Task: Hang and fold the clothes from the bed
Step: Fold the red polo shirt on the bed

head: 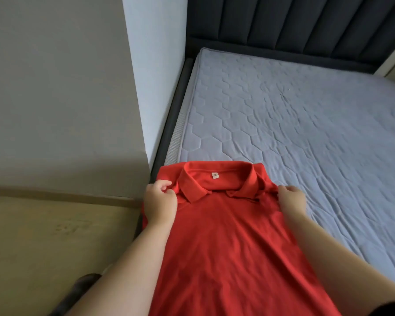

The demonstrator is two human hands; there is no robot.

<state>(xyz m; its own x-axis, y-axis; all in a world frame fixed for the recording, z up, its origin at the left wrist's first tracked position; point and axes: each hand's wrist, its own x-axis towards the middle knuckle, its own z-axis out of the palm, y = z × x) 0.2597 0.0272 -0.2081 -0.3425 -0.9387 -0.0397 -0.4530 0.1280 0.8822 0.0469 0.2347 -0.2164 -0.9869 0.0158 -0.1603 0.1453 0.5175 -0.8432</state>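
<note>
Surface: a bed with a bare grey quilted mattress, its hexagon stitching creased in places.
Room: a dark padded headboard is seen at the far end; a white wall and a beige panel are seen on the left, above a pale floor.
Shirt: a red polo shirt is held over the bed's near left corner; whether it rests on the mattress cannot be told.
Direction: the collar is pointed at the headboard, front side up.
Long axis: it runs from the collar back to the person.
Left hand: fingers are curled, bunching the left shoulder.
Right hand: fingers pinch the right shoulder.
</note>
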